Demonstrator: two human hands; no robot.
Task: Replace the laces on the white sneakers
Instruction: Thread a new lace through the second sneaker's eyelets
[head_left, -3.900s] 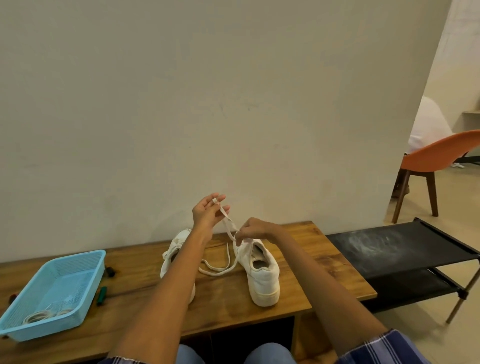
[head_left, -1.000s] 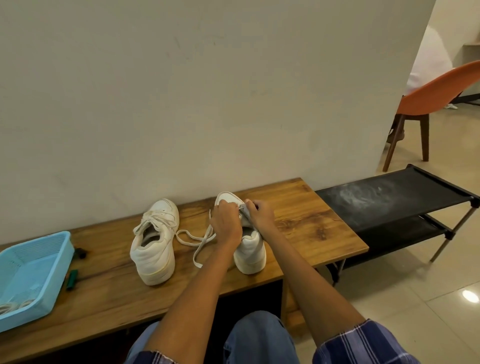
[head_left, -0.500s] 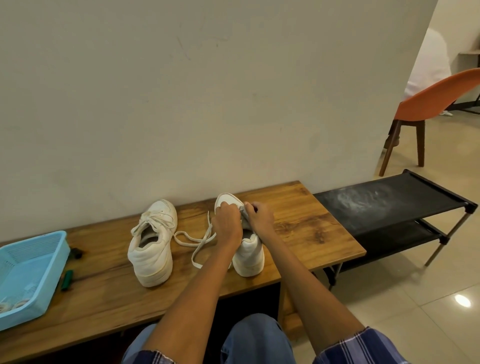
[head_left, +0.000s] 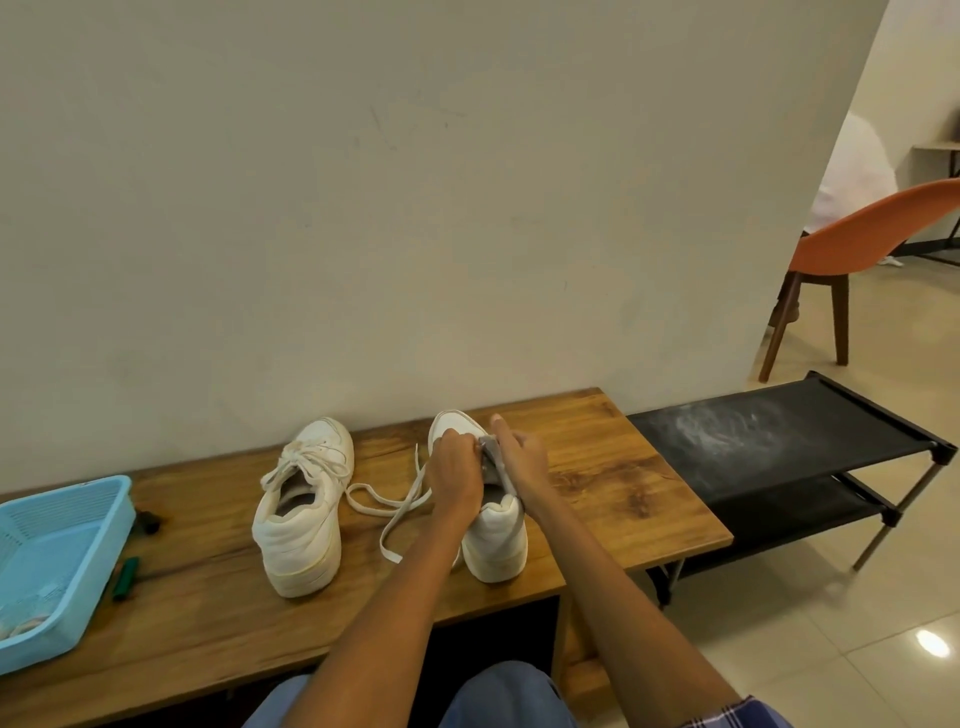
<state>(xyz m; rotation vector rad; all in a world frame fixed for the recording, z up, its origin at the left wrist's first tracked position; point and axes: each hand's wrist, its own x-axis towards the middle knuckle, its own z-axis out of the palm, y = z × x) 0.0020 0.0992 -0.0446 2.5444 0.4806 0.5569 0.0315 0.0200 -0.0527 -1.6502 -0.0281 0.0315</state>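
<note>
— Where's the shoe being worked on?

— The right sneaker (head_left: 493, 540) stands heel toward the camera on the wooden bench (head_left: 613, 499), at about 3 o'clock from the left sneaker (head_left: 304, 514), which is laced and tied. Both hands sit on top of it, over the eyelet area.

— And the fingers?

— The left hand (head_left: 457, 480) is curled down over the tongue, fingertips pinching at the grey tongue (head_left: 488, 457). The right hand (head_left: 522, 460) curls beside it, touching it, index finger raised toward 12 o'clock. A loose lace (head_left: 395, 512) trails from under the left hand toward 8 o'clock, lying on the wood between the two shoes.

— Which eyelet?

— Can't tell (the hands cover the whole front of the shoe). The blue basket (head_left: 67, 551) at 9 o'clock is cut off by the frame edge, its contents blurred; two small dark things (head_left: 148, 522) beside it are too small to name.
</note>
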